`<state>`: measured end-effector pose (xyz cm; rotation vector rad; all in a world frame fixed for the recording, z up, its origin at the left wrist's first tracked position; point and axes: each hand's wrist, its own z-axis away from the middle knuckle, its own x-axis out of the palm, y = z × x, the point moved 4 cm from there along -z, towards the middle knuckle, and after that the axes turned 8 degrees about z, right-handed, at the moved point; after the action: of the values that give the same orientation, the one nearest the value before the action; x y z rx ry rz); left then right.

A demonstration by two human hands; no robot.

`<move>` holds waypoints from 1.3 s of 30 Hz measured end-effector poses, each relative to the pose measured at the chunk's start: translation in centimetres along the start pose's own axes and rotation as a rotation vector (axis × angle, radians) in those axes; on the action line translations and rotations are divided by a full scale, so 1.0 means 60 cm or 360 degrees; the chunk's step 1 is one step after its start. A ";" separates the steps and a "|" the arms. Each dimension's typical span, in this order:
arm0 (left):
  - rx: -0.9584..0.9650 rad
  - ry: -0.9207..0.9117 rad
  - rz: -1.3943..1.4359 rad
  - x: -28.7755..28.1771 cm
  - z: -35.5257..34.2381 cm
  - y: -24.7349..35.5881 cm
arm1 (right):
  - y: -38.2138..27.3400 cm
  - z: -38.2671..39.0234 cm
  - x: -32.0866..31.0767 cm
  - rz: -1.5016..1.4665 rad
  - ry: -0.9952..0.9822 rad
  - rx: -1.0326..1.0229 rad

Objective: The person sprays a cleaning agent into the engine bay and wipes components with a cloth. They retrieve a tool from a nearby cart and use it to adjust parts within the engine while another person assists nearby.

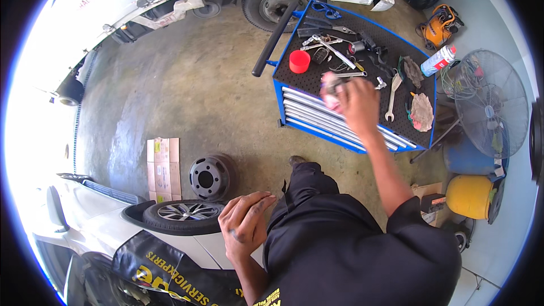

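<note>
My right hand [358, 105] is stretched over the near edge of the blue tool cart [277, 88], closed on a pink and grey rag [330, 92] that is blurred by motion. Low in front of my body, my left hand [243, 224] is curled, its dark-smudged fingers pressed together; their inner side is hidden. On the cart's black perforated top, a red cup [299, 62] stands left of the rag. Ratchets [334, 51] and other tools lie beyond it. To the right of my right hand lie a combination wrench [393, 97] and a crumpled rag [421, 112].
A spray can [438, 60] stands at the cart's right side, near a fan [490, 102]. A steel wheel rim [211, 177] and flattened cardboard [163, 170] are on the floor. A light-coloured car with a black cover [170, 266] is at lower left; a truck wheel [280, 3] is beyond.
</note>
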<state>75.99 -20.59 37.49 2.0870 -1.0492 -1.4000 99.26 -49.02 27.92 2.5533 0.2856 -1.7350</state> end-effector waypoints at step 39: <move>-0.0282 0.0226 -0.0089 0.031 -0.209 -0.124 | 0.174 -0.536 0.083 -0.0516 -0.0236 -0.0511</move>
<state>90.48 -18.18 36.36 2.0654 -0.7867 -1.2987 132.38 -54.19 34.59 2.2317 0.9311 -1.7852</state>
